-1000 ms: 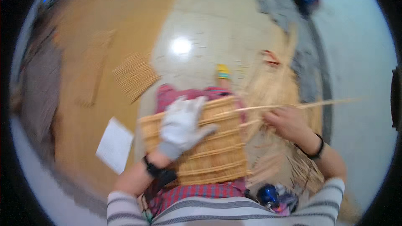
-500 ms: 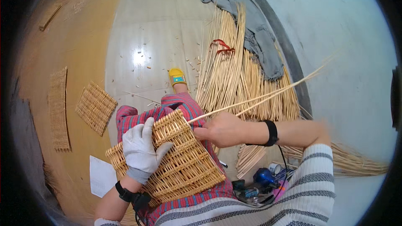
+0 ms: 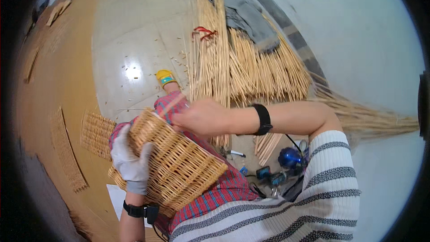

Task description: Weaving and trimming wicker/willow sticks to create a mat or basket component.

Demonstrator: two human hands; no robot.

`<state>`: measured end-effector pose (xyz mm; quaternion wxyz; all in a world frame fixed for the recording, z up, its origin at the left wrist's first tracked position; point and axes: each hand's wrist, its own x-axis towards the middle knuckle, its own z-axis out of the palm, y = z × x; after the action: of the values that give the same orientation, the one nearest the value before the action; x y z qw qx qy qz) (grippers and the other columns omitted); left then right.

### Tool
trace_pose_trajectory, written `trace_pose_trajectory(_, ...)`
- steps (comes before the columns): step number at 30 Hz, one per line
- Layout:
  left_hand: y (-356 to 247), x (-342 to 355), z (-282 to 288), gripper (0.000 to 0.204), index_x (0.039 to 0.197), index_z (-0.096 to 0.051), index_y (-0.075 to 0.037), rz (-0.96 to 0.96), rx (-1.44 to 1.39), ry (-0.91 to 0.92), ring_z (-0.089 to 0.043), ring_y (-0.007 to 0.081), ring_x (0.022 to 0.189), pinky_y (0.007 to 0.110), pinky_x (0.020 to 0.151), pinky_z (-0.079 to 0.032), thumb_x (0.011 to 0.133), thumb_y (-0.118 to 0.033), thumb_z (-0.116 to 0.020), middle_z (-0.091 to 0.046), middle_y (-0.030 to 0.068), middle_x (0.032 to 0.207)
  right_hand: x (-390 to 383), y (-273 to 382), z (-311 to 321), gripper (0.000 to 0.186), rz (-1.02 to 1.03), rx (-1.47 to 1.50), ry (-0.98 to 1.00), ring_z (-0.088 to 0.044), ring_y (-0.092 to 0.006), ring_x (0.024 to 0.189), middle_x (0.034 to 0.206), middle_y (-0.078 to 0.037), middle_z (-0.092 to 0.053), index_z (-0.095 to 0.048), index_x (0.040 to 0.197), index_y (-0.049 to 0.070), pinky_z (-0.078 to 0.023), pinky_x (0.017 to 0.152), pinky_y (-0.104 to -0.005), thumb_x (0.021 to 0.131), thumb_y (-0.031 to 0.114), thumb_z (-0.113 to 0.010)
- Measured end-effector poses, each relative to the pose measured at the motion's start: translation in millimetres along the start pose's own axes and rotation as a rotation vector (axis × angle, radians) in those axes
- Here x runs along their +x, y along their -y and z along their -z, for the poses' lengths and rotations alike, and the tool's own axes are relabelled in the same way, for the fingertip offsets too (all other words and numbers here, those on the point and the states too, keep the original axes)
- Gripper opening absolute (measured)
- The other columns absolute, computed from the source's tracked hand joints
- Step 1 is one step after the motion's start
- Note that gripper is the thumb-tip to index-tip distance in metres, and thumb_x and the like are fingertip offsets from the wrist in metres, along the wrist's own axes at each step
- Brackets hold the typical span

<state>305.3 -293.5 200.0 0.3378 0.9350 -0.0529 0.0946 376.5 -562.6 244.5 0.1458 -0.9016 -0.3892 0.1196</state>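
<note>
Wicker panel point(image 3: 179, 166) lies slanted across the lap in checked red trousers point(image 3: 235, 183), which probably serves as its support. On the left edge of this panel rests the left hand point(image 3: 130, 154), in a white glove, with the thumb spread well away from the other fingers; it seems to press the weave, perhaps for keeping it steady. The right hand point(image 3: 204, 117), bare, is at the upper right edge of the panel, near its top corner. Its fingers look bent inward, but they are blurred, so I cannot tell how far they are closed, or if they have hold of something.

On the floor point(image 3: 134, 22), toward its edge along the wall point(image 3: 354, 54), wicker rods point(image 3: 268, 74) lie mostly side by side, presumably for easy reach; a red tie point(image 3: 204, 32) crosses some of them, and a grey garment point(image 3: 251, 22) covers a part. The yellow slipper point(image 3: 162, 75) bears a blue-green label point(image 3: 167, 80), too small for reading. On the white paper sheet point(image 3: 116, 195) I can read no writing
</note>
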Motion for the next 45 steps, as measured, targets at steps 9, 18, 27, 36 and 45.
trace_pose_trajectory(9, -1, -30, 8, 0.071, 0.149, -0.042, -0.003, -0.03, 0.34, -0.044, -0.036, 0.0427, 0.141, 0.051, 0.12, -0.025, 0.095, -0.042, -0.064, -0.041, 0.0204, 0.152, -95, -112, -148, 0.032, -0.865, 0.402, -0.365, -0.069, -0.0367, 0.085, 0.09, -0.018, -0.071, -0.066, 0.105, 0.002, -0.054, 0.075, -0.0461, 0.099, 0.032, -0.057)
trace_pose_trajectory(18, -3, -25, 0, 0.073, 0.15, -0.04, 0.002, -0.155, 0.322, 0.029, -0.029, 0.0455, 0.146, 0.054, 0.121, -0.023, 0.093, -0.036, -0.065, -0.039, 0.0236, 0.154, -127, -136, -376, 0.044, -1.24, 0.646, 0.063, -0.073, -0.026, 0.069, 0.088, -0.019, -0.074, -0.072, 0.08, 0.002, -0.058, 0.062, -0.0411, 0.092, 0.043, -0.064)
trace_pose_trajectory(27, -4, -31, 0, 0.067, 0.148, -0.043, 0.0, -0.169, 0.333, 0.002, -0.031, 0.0445, 0.146, 0.052, 0.12, -0.025, 0.091, -0.026, -0.068, -0.042, 0.0223, 0.152, -134, -137, -294, 0.025, -1.131, 1.262, -0.218, -0.07, -0.0148, 0.064, 0.078, -0.006, -0.067, -0.059, 0.104, 0.005, -0.057, 0.054, -0.028, 0.097, 0.028, -0.066)
trace_pose_trajectory(36, -13, -33, -7, 0.055, 0.143, -0.05, -0.001, -0.207, 0.343, -0.001, -0.031, 0.0473, 0.144, 0.057, 0.12, -0.024, 0.094, -0.02, -0.063, -0.04, 0.0245, 0.153, -136, -128, -355, 0.044, -1.257, 0.703, -0.369, -0.061, -0.0425, 0.11, 0.108, -0.021, -0.068, -0.058, 0.127, 0.005, -0.048, 0.1, -0.0445, 0.087, 0.019, -0.069)
trace_pose_trajectory(45, -15, -34, -8, 0.052, 0.144, -0.049, 0.001, -0.167, 0.373, 0.011, -0.031, 0.0482, 0.144, 0.059, 0.119, -0.024, 0.096, -0.015, -0.058, -0.038, 0.0251, 0.154, -150, -165, -355, 0.055, -1.419, 0.552, -0.399, -0.059, -0.0428, 0.112, 0.123, -0.025, -0.061, -0.043, 0.146, 0.007, -0.049, 0.096, -0.0496, 0.095, 0.02, -0.061)
